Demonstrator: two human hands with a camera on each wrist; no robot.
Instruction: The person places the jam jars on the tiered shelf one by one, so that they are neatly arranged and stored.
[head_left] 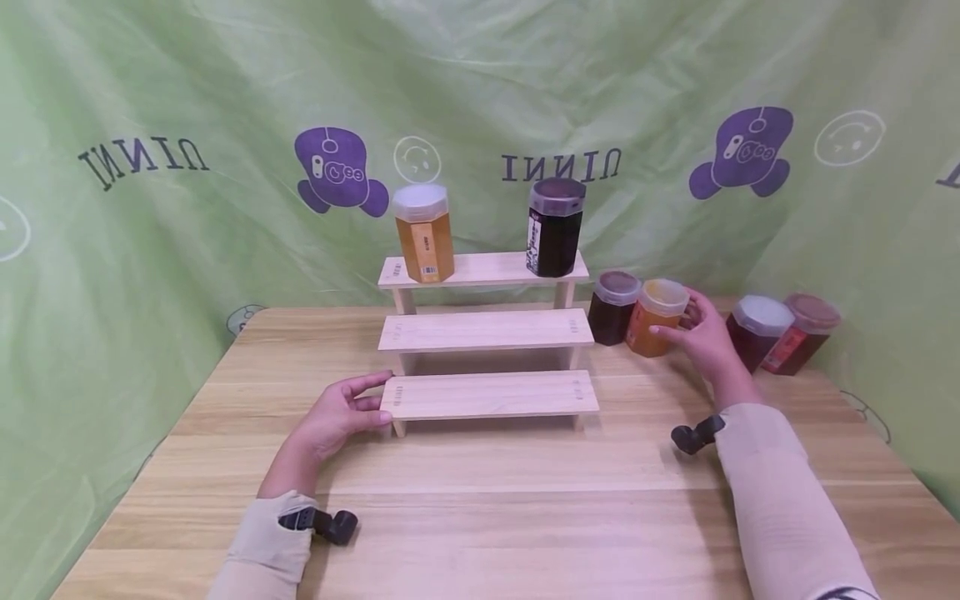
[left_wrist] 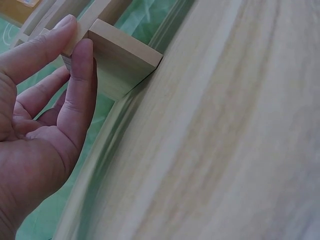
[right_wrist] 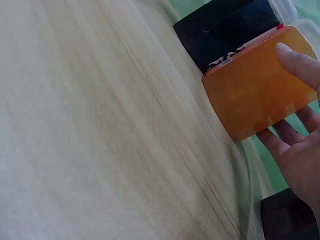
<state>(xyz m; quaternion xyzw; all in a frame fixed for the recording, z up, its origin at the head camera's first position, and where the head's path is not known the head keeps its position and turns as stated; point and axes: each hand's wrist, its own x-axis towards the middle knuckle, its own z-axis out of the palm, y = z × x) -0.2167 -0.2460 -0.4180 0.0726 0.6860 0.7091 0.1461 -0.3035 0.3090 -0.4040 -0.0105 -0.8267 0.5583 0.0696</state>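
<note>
A three-step wooden display stand [head_left: 487, 396] stands mid-table. My left hand [head_left: 341, 417] grips the left end of its lowest step, thumb at the front corner and fingers behind; the left wrist view shows the fingertips on that wooden end [left_wrist: 125, 52]. At the stand's right, my right hand [head_left: 705, 333] holds an orange jar [head_left: 654, 329] with a translucent lid. Its thumb [right_wrist: 300, 62] lies along the near side and the other fingers curl round the far side. A dark jar [head_left: 612, 312] stands right against the orange one, on its left.
On the top step are an amber jar [head_left: 425, 237] at left and a dark jar [head_left: 556, 233] at right. Two dark red jars [head_left: 753, 333] [head_left: 801, 342] stand beyond my right hand near the table's right edge. A green printed curtain [head_left: 480, 83] hangs behind the table.
</note>
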